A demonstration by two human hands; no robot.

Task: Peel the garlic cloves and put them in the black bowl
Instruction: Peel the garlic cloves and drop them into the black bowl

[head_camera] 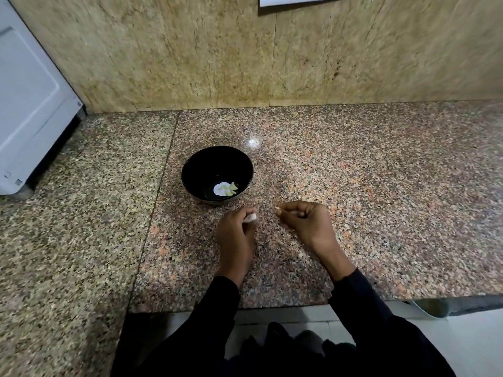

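Note:
A black bowl (217, 174) stands on the granite counter with a few pale peeled garlic cloves (230, 188) at its bottom, beside a white glare spot. Just in front of the bowl, my left hand (235, 235) grips a white garlic piece (250, 217) between curled fingers and thumb. My right hand (304, 221) is a little to the right, fingers curled, pinching a small tan scrap of garlic skin (277, 207) at its fingertips. The two hands are apart, with a gap of counter between them.
The speckled granite counter (353, 172) runs right and left, its front edge near my body. A white appliance (30, 104) stands at the far left. A beige stone wall (217, 50) backs the counter, with a white sheet (296, 0) hanging at the top.

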